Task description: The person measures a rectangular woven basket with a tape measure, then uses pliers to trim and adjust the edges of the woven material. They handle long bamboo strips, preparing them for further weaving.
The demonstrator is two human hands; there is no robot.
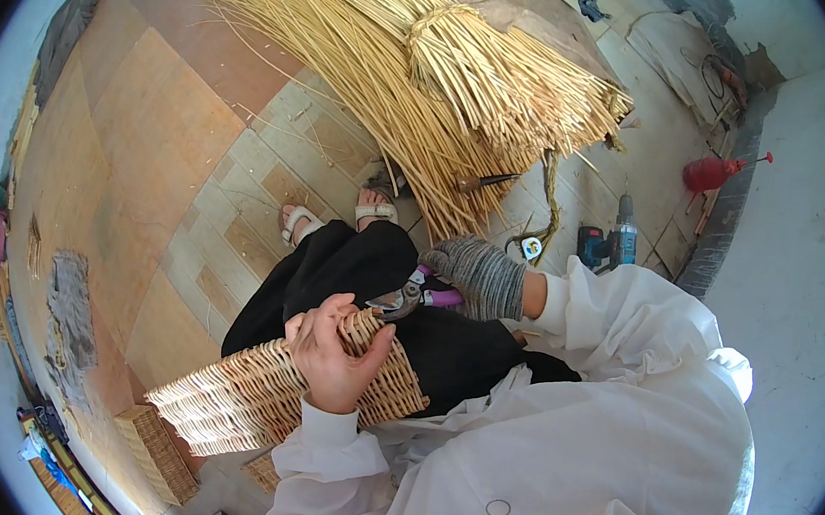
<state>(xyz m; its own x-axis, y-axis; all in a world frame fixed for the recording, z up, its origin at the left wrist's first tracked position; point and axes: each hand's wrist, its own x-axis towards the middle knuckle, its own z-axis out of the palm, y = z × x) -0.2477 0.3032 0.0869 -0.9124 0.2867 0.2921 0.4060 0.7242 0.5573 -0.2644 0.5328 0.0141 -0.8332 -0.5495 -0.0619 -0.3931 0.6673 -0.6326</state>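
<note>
A long wicker basket (pixel 237 402) lies on its side across my lap. My left hand (pixel 332 356), bare, grips it near its right end, thumb on one side and fingers over the upper edge. In a grey knitted glove, my right hand (pixel 480 276) is closed around the purple handles of pruning shears (pixel 402 301). The shears' metal blades reach the basket's upper right corner, close to my left fingertips. Whether a cane end sits between the blades is too small to tell.
Bundles of pale willow rods (pixel 472 60) lie on the tiled floor ahead, with an awl (pixel 485 181) on them. To the right are a tape measure (pixel 531 248), a cordless drill (pixel 621 233) and a red oil can (pixel 710 173). Another wicker basket (pixel 158 450) stands at the left.
</note>
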